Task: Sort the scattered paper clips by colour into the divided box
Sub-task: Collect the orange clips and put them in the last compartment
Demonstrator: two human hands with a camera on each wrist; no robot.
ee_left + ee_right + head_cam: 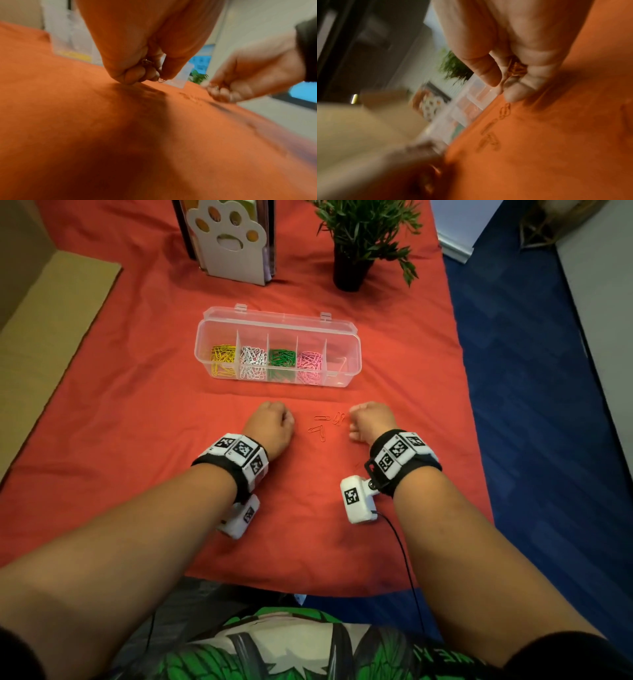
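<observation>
Counter point(137, 371) under an orange-red cloth fills the frame centre in the head view. Divided box point(277, 347) sits upper centre, clear plastic, lid open: 5 compartments, left to right yellow, white, green and pink clips, and the far-right one near empty, 1 or 2 orange clips at most.

Left hand point(270, 424) is at centre, just below the box, knuckles up, fingers curled under, fingertips down on the cloth. Left wrist view shows thin wire loops sticking out between its curled fingers point(135, 75), so this grip is closed round orange clips. Right hand point(371, 419) is centre right, same pose, wrist low, thumb side toward the loose clips. Right wrist view shows a bunch of orange wire pinched between thumb and fingers; grip closed on clips too.

Loose orange paper clips point(323, 424), about 4, lie flat on the cloth between the 2 hands, a pair of them overlapping near the right hand.

Handling, as a judgement: very light, stiff thin wire, smooth and slippery, lying flush on soft fabric and close in colour to it, so hard to spot and lift. Best taken by pinching an end loop with fingertip and thumb, or sliding a nail under. They tangle and spill easily from a full fist.
</observation>
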